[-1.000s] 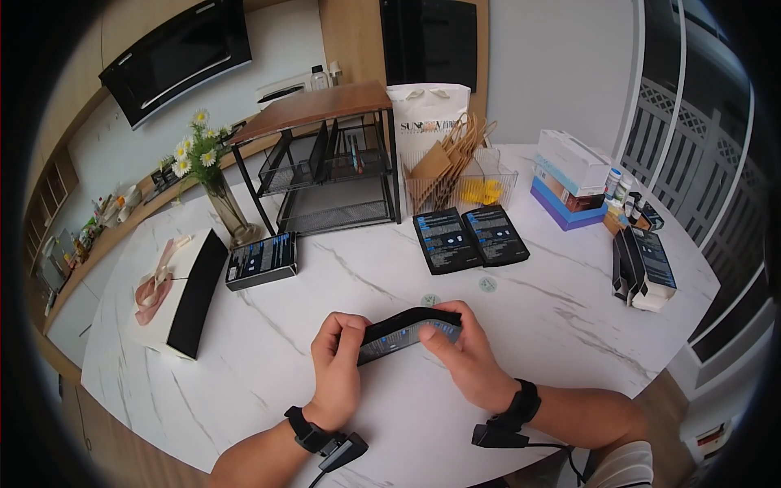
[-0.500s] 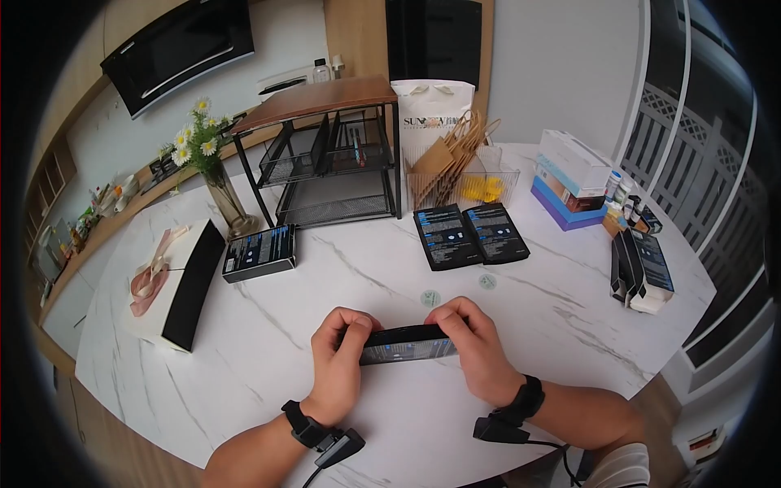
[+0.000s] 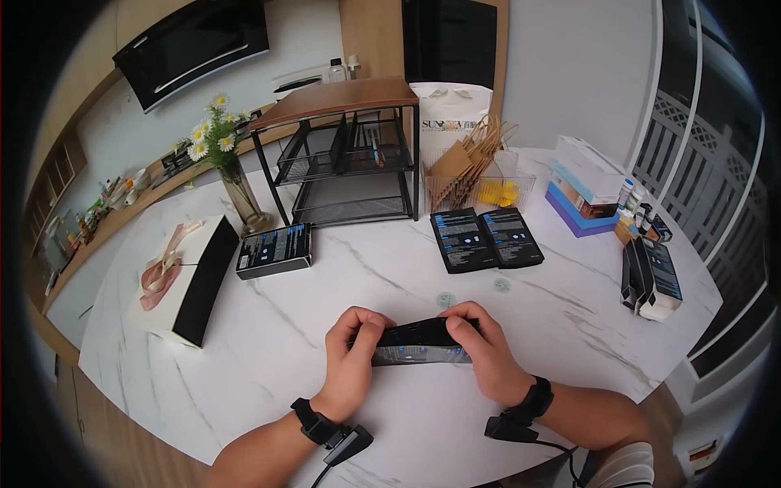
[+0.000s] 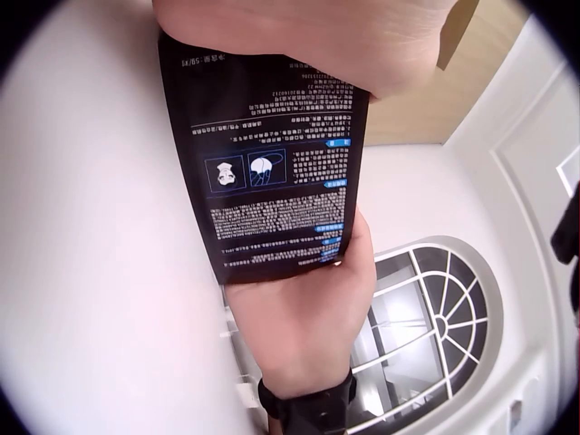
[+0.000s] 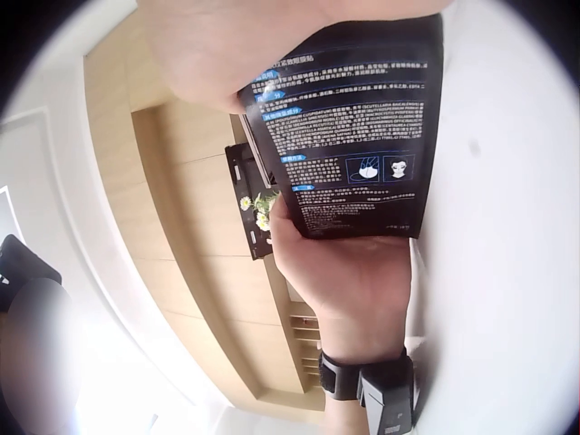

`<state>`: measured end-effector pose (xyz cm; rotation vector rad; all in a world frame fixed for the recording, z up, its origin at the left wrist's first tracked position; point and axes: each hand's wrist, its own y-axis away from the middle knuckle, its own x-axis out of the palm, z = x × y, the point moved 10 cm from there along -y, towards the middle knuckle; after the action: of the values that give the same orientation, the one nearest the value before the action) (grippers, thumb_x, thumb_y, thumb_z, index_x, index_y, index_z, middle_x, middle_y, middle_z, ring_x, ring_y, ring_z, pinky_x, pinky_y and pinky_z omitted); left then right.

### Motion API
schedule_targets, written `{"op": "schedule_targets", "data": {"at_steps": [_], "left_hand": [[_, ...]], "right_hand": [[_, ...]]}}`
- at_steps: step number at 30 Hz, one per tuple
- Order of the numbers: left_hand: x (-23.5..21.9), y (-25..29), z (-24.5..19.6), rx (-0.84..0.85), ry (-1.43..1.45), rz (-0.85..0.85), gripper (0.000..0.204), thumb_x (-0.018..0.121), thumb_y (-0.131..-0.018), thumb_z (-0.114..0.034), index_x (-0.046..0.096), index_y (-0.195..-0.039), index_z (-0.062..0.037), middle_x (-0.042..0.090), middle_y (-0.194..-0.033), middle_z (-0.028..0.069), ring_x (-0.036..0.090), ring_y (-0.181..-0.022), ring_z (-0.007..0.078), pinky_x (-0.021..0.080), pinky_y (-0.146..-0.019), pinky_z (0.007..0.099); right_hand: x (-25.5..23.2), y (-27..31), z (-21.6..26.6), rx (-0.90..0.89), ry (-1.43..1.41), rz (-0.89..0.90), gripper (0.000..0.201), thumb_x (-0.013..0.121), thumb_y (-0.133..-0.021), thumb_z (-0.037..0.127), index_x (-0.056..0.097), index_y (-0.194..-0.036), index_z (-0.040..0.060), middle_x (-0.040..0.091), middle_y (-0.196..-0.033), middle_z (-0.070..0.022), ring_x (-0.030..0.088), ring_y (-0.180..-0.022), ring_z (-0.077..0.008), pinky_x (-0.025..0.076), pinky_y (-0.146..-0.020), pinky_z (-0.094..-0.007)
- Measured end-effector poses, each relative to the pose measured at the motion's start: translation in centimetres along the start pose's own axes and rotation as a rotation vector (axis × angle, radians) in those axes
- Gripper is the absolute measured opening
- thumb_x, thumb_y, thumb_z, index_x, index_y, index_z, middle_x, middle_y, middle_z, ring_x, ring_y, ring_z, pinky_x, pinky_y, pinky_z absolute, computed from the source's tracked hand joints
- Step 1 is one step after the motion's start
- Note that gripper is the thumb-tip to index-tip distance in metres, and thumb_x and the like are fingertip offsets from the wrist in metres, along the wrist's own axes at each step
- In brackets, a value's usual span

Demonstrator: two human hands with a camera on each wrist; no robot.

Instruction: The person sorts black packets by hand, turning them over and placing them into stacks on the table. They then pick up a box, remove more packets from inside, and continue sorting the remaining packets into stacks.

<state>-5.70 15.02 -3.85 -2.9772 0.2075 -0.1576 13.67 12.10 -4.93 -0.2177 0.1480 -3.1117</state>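
Upright over the near part of the table, a small stack of black foil sachets (image 3: 419, 355) spans the gap between both hands. My left hand (image 3: 348, 358) pinches its left end, thumb toward me and fingers behind. On the right end, my right hand (image 3: 492, 358) has a matching grip. Fine white print, blue labels and two small pictures cover the sachet's face (image 4: 263, 181) in the left wrist view. Beyond the hands, two piles of like sachets (image 3: 461, 241) lie side by side, close to two round pale green stickers (image 3: 446, 300).
To the left are a ribboned white box (image 3: 183, 272), a black printed box (image 3: 275, 250) and a flower vase (image 3: 244, 195). A mesh desk rack (image 3: 350, 213) and a clear bin (image 3: 517, 191) of paper bags stand behind. Opened black cartons (image 3: 651, 281) and stacked boxes (image 3: 582, 183) are right.
The sachets were bowed with the right thumb on their face; now they are straighter, with both thumbs near the upper edge. The head view has turned slightly left.
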Motion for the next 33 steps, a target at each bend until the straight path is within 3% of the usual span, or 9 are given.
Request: {"op": "schedule_targets", "data": {"at_steps": [12, 15, 17, 18, 20, 24, 27, 30, 33], "left_hand": [[0.3, 0.4, 0.1, -0.049, -0.074, 0.046, 0.026, 0.049, -0.104, -0.021, 0.063, -0.098, -0.0005, 0.069, -0.097, 0.0059, 0.060, -0.092, 0.0123, 0.046, -0.089, 0.0286], [0.2, 0.4, 0.3, -0.030, -0.054, 0.034, 0.023, 0.052, -0.104, -0.020, 0.063, -0.097, -0.0007, 0.069, -0.095, 0.0044, 0.059, -0.088, 0.0105, 0.046, -0.085, 0.0273], [0.0, 0.2, 0.0, 0.002, -0.014, 0.019, 0.021, 0.055, -0.105, -0.019, 0.063, -0.096, -0.0011, 0.068, -0.093, 0.0029, 0.057, -0.084, 0.0087, 0.047, -0.080, 0.0259], [-0.1, 0.2, -0.2, -0.007, 0.006, 0.007, 0.022, 0.055, -0.105, -0.020, 0.062, -0.096, -0.0009, 0.069, -0.093, 0.0036, 0.057, -0.084, 0.0089, 0.047, -0.080, 0.0263], [-0.4, 0.0, -0.2, -0.017, 0.025, -0.006, 0.023, 0.054, -0.106, -0.021, 0.062, -0.097, -0.0007, 0.069, -0.094, 0.0043, 0.058, -0.085, 0.0091, 0.047, -0.081, 0.0267], [-0.7, -0.1, 0.1, -0.033, 0.030, -0.007, 0.025, 0.053, -0.106, -0.022, 0.061, -0.097, -0.0004, 0.069, -0.095, 0.0053, 0.059, -0.086, 0.0094, 0.048, -0.082, 0.0271], [-0.1, 0.2, -0.2, -0.016, 0.032, 0.012, 0.025, 0.052, -0.107, -0.022, 0.062, -0.098, -0.0004, 0.069, -0.094, 0.0050, 0.059, -0.086, 0.0094, 0.048, -0.082, 0.0270], [0.7, 0.6, -0.9, 0.025, 0.023, 0.036, 0.025, 0.052, -0.107, -0.023, 0.062, -0.099, -0.0007, 0.069, -0.095, 0.0043, 0.058, -0.086, 0.0095, 0.047, -0.083, 0.0267], [0.3, 0.5, -0.2, -0.008, -0.015, 0.041, 0.025, 0.053, -0.106, -0.023, 0.062, -0.099, -0.0011, 0.068, -0.095, 0.0034, 0.057, -0.087, 0.0093, 0.047, -0.084, 0.0267]], "right_hand": [[0.0, 0.3, -0.5, 0.056, 0.063, 0.033, 0.027, 0.058, -0.104, 0.029, 0.061, -0.113, 0.0030, 0.058, -0.094, -0.0005, 0.049, -0.088, -0.0076, 0.043, -0.080, -0.0242], [0.0, 0.4, -1.1, 0.102, 0.052, 0.076, 0.034, 0.058, -0.105, 0.034, 0.057, -0.121, 0.0038, 0.060, -0.106, -0.0029, 0.052, -0.096, -0.0092, 0.044, -0.087, -0.0256], [0.8, 0.6, 0.3, -0.064, 0.045, 0.174, 0.056, 0.059, -0.104, 0.044, 0.046, -0.139, 0.0025, 0.056, -0.133, -0.0104, 0.053, -0.120, -0.0148, 0.044, -0.104, -0.0324], [0.8, 0.5, 0.4, -0.062, 0.045, 0.173, 0.056, 0.059, -0.104, 0.044, 0.046, -0.139, 0.0025, 0.056, -0.133, -0.0104, 0.053, -0.120, -0.0148, 0.044, -0.104, -0.0324], [1.7, 0.8, 2.2, -0.228, 0.173, 0.248, 0.065, 0.069, -0.099, 0.024, 0.034, -0.149, 0.0051, 0.050, -0.141, -0.0120, 0.047, -0.128, -0.0159, 0.043, -0.105, -0.0347], [2.0, 0.8, 2.5, -0.262, 0.282, 0.224, 0.058, 0.069, -0.096, 0.012, 0.043, -0.147, 0.0040, 0.057, -0.135, -0.0112, 0.053, -0.124, -0.0155, 0.044, -0.105, -0.0350], [1.5, 0.4, 0.5, -0.067, 0.195, 0.220, 0.032, 0.059, -0.096, -0.005, 0.063, -0.127, -0.0004, 0.065, -0.123, -0.0068, 0.059, -0.110, -0.0095, 0.047, -0.096, -0.0256], [1.2, 0.5, 1.0, -0.072, 0.144, 0.151, 0.027, 0.061, -0.096, 0.001, 0.064, -0.123, 0.0001, 0.069, -0.110, -0.0050, 0.062, -0.105, -0.0118, 0.048, -0.097, -0.0291], [1.0, 0.4, 0.2, 0.012, 0.186, 0.148, 0.026, 0.061, -0.096, 0.001, 0.063, -0.122, -0.0007, 0.069, -0.110, -0.0052, 0.062, -0.104, -0.0117, 0.048, -0.097, -0.0285]]}}
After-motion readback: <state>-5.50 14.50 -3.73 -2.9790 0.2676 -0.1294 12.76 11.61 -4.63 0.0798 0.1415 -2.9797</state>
